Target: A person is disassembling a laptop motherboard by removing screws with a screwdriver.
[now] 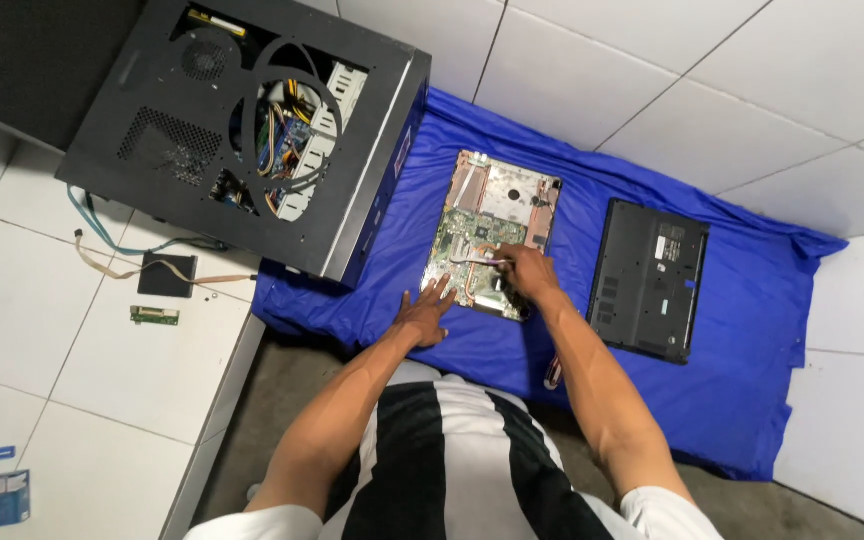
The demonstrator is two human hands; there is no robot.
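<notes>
An opened laptop base (492,232) with its green circuit board and copper heat pipe bared lies on a blue cloth (752,330). My right hand (529,272) rests over the board's lower middle, its fingers closed on a thin metal tool (477,261) that points left across the board. Flat on the cloth at the laptop's lower left edge lies my left hand (426,314), fingers spread, its fingertips touching the edge. A black laptop bottom cover (650,279) sits to the right, apart from both hands.
A black desktop computer case (242,135), side open with cables and fan cutouts showing, stands at the upper left. On the white tiled floor at left lie a small black drive (166,274) with ribbon cables, a green circuit strip (155,316) and a small blue box (7,497).
</notes>
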